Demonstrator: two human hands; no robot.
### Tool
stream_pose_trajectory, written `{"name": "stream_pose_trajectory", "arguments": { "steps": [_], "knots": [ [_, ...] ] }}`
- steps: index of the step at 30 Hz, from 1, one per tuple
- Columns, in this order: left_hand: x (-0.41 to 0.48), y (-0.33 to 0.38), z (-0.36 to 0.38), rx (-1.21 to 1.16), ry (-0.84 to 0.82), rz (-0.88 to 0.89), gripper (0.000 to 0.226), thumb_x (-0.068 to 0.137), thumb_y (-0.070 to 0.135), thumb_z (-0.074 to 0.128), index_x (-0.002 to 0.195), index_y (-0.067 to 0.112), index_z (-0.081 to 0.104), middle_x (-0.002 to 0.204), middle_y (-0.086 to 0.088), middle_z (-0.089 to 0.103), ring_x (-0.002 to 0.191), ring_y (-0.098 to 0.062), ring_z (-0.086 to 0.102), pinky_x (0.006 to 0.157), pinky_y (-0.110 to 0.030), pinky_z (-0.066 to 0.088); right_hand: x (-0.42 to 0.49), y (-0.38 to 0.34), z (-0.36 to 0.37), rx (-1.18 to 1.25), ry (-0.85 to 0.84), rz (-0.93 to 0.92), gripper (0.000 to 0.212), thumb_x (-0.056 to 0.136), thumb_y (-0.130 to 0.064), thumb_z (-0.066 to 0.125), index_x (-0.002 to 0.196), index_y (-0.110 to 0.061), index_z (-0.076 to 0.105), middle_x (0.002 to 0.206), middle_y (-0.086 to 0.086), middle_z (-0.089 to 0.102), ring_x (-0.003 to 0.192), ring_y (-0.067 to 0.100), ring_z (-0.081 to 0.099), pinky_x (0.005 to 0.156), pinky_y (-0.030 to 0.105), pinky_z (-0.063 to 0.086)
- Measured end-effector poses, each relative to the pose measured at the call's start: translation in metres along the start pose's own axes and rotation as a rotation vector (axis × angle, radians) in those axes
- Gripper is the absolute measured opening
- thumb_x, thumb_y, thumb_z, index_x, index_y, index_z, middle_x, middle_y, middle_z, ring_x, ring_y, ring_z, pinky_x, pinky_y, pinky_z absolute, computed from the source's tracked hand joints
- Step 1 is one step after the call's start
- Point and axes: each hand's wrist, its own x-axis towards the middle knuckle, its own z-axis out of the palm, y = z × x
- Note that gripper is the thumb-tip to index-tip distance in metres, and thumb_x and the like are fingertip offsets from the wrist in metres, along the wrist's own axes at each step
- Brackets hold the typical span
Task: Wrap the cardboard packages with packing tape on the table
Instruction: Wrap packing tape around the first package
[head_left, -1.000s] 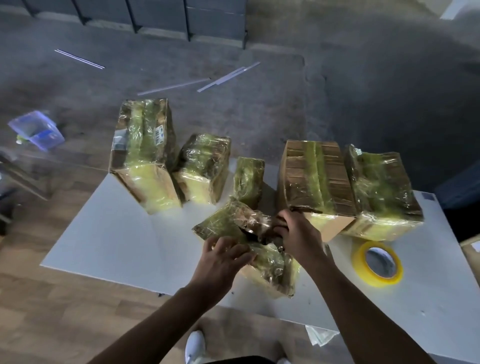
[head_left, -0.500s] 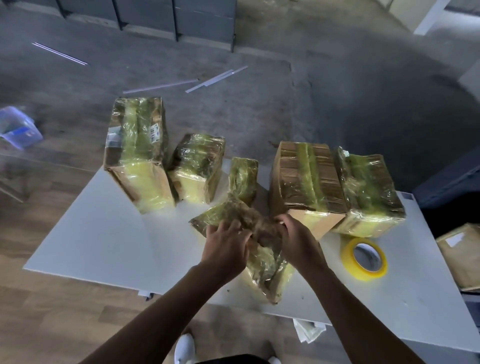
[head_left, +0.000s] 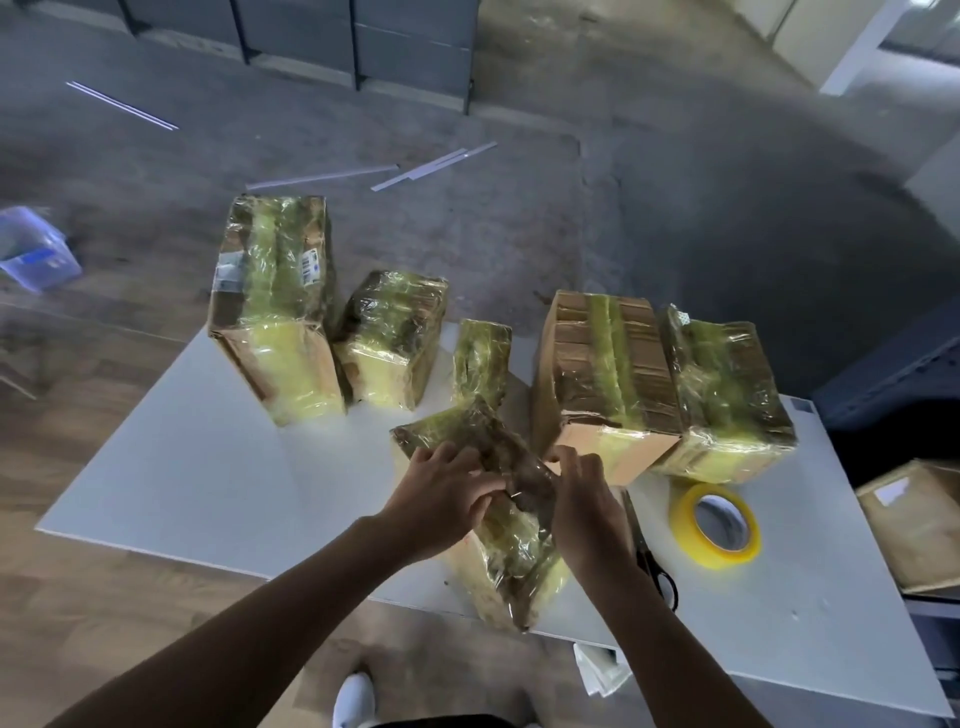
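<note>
A long cardboard package (head_left: 511, 540) covered in yellowish tape lies slanted at the front of the white table (head_left: 197, 478). My left hand (head_left: 441, 496) grips its left side, fingers curled over the top. My right hand (head_left: 584, 501) pinches the tape film on the package's top, close to my left fingers. A yellow tape roll (head_left: 717, 525) lies flat to the right. Behind stand several taped packages: a tall one (head_left: 275, 306), a smaller one (head_left: 392, 338), a narrow one (head_left: 480, 358), a partly taped box (head_left: 602, 374) and a fully wrapped one (head_left: 727, 395).
Black scissors (head_left: 654, 566) lie on the table just right of my right wrist, partly hidden. A plain cardboard box (head_left: 919, 519) sits off the table's right edge. Loose strips (head_left: 322, 176) and a blue plastic bin (head_left: 34, 249) lie on the floor beyond.
My hands have drawn together over the middle of the slanted package. My right hand came off the far end and now pinches the tape film. The view shifted slightly.
</note>
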Motion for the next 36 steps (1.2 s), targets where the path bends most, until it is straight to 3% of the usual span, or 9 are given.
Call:
{"name": "stream_pose_trajectory", "arguments": {
  "steps": [3,7,10,13,16,18,25,31,36],
  "knots": [
    [-0.013,-0.001,0.013,0.009,0.117,-0.028,0.029,0.092,0.033,0.043,0.111,0.035,0.066,0.087,0.006,0.054,0.084,-0.016,0.051,0.074,-0.033,0.043,0.000,-0.007,0.000,-0.176,0.078,-0.193,0.034,0.078,-0.003,0.069,0.110,-0.014,0.062,0.104,0.010,0.057,0.084,0.027,0.059,0.059,0.032,0.042],
    [-0.015,0.012,0.020,-0.006,0.221,-0.117,0.030,0.090,0.031,0.041,0.106,0.026,0.066,0.088,0.007,0.057,0.085,-0.016,0.052,0.076,-0.032,0.045,0.005,-0.018,-0.005,-0.329,-0.052,-0.179,0.034,0.086,-0.012,0.061,0.119,-0.006,0.053,0.109,0.010,0.054,0.091,0.023,0.060,0.065,0.033,0.050],
    [-0.017,0.011,0.021,-0.003,0.270,-0.132,0.024,0.089,0.033,0.041,0.096,0.024,0.063,0.088,0.008,0.058,0.083,-0.014,0.048,0.076,-0.029,0.042,0.010,-0.027,-0.008,-0.448,-0.065,-0.227,0.034,0.052,-0.008,0.086,0.078,-0.002,0.064,0.071,0.012,0.055,0.051,0.019,0.057,0.036,0.026,0.045],
    [-0.018,0.007,0.021,-0.016,0.291,-0.094,0.017,0.089,0.032,0.044,0.081,0.026,0.057,0.083,0.009,0.051,0.079,-0.013,0.040,0.072,-0.029,0.038,0.019,-0.028,0.001,-0.566,-0.078,-0.262,0.037,0.041,-0.014,0.091,0.065,-0.002,0.066,0.063,0.014,0.055,0.044,0.020,0.054,0.035,0.026,0.045],
    [-0.015,0.008,0.022,-0.001,0.305,-0.090,0.017,0.087,0.031,0.043,0.079,0.027,0.056,0.081,0.010,0.050,0.079,-0.013,0.038,0.071,-0.029,0.041,0.021,-0.043,-0.012,-0.779,-0.175,-0.226,0.044,0.066,-0.031,0.082,0.096,-0.001,0.070,0.089,0.015,0.063,0.066,0.018,0.062,0.051,0.028,0.050],
    [-0.014,0.007,0.021,0.007,0.316,-0.084,0.018,0.087,0.031,0.043,0.078,0.027,0.057,0.080,0.010,0.050,0.079,-0.013,0.039,0.071,-0.029,0.043,0.025,-0.047,-0.010,-0.848,-0.187,-0.257,0.044,0.095,-0.022,0.052,0.129,0.005,0.047,0.119,0.018,0.052,0.096,0.021,0.060,0.074,0.033,0.052],
    [-0.011,0.005,0.019,-0.006,0.306,-0.083,0.022,0.087,0.030,0.042,0.076,0.027,0.061,0.079,0.008,0.053,0.075,-0.016,0.050,0.068,-0.030,0.047,0.036,-0.045,-0.024,-0.595,-0.399,-0.264,0.055,0.091,-0.007,0.055,0.141,0.005,0.032,0.137,0.021,0.040,0.114,0.026,0.056,0.087,0.031,0.051],
    [-0.012,0.005,0.022,-0.038,0.296,-0.086,0.019,0.088,0.031,0.044,0.081,0.027,0.061,0.082,0.006,0.056,0.077,-0.016,0.052,0.069,-0.031,0.047,0.045,-0.036,-0.036,-0.426,-0.521,-0.261,0.050,0.083,-0.023,0.068,0.122,-0.003,0.044,0.118,0.011,0.047,0.079,0.017,0.049,0.050,0.019,0.032],
    [-0.016,0.002,0.025,-0.043,0.296,-0.099,0.019,0.092,0.034,0.042,0.091,0.031,0.061,0.087,0.009,0.056,0.080,-0.014,0.047,0.073,-0.031,0.048,0.031,-0.029,-0.041,-0.343,-0.401,-0.374,0.031,0.086,-0.028,0.063,0.105,-0.011,0.046,0.104,0.004,0.048,0.071,0.013,0.049,0.052,0.020,0.031]
  ]
}}
